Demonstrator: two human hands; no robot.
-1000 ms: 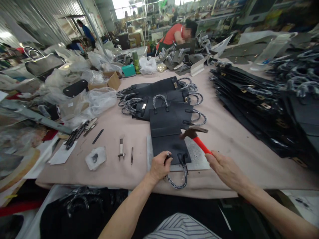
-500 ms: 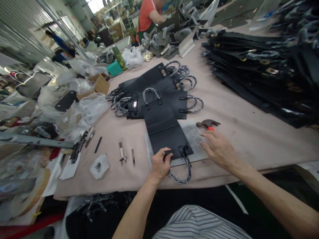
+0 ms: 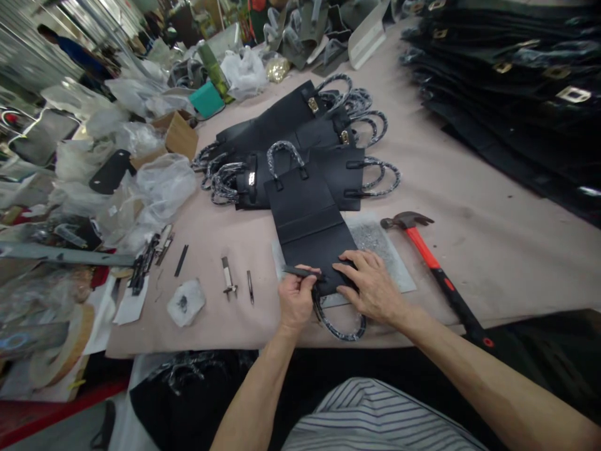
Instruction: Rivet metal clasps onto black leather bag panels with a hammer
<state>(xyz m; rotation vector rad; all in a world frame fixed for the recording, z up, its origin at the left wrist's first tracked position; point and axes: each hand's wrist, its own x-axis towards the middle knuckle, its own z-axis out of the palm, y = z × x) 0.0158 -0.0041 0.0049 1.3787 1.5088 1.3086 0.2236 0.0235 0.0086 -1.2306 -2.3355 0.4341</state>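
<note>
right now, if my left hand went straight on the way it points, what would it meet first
Most likely the black panel, just ahead of the left hand; whether they touch is unclear.

Taken as a handbag-making workshop. Indicated by flat black bag bodies (image 3: 305, 200) with film-wrapped handles (image 3: 334, 324) overlapping at centre of frame, and by a deep stack of black bag pieces (image 3: 507, 134) with metal clasps (image 3: 573, 94) at upper right. Supported by a claw hammer (image 3: 446, 282) and a scuffed slab (image 3: 375, 241) on the cloth-covered worktable (image 3: 498, 238), right of centre, and by slim metal hand tools (image 3: 250, 288) left of centre. Noted further at upper left: corrugated wall (image 3: 21, 41), loose plastic bags (image 3: 164, 185), open cardboard box (image 3: 183, 134), person in blue (image 3: 77, 55).
</note>
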